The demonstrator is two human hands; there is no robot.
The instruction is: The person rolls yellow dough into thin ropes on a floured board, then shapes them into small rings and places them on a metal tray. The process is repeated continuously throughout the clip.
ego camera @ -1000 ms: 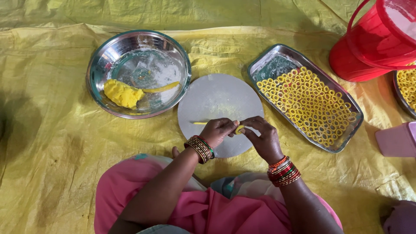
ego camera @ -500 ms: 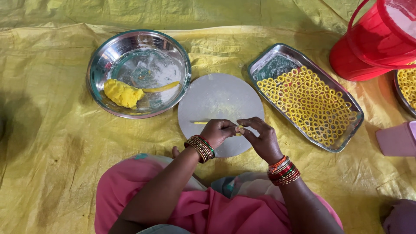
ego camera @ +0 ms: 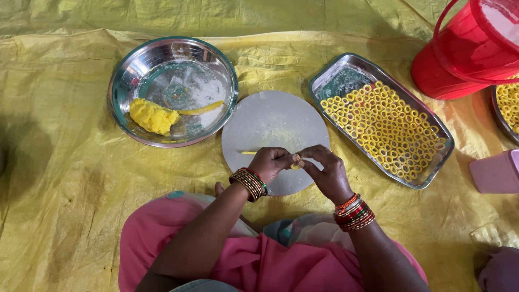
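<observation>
Crinkled yellow sheet (ego camera: 65, 162) covered the floor; round grey board (ego camera: 270, 121) lay upon it. Left hand (ego camera: 273, 162) and right hand (ego camera: 324, 173) pinched a soft yellow dough strip (ego camera: 295, 166) above the board, beside a steel bowl (ego camera: 127, 70) and ring-filled tray (ego camera: 335, 73).

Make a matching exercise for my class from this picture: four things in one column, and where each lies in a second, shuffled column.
Things:
1. dough lump
2. dough rings
3. round board
4. red bucket

Places:
A. top right corner
B. in the round steel bowl
C. under both hands
D. in the rectangular steel tray

Pairs: 1-B, 2-D, 3-C, 4-A
</observation>
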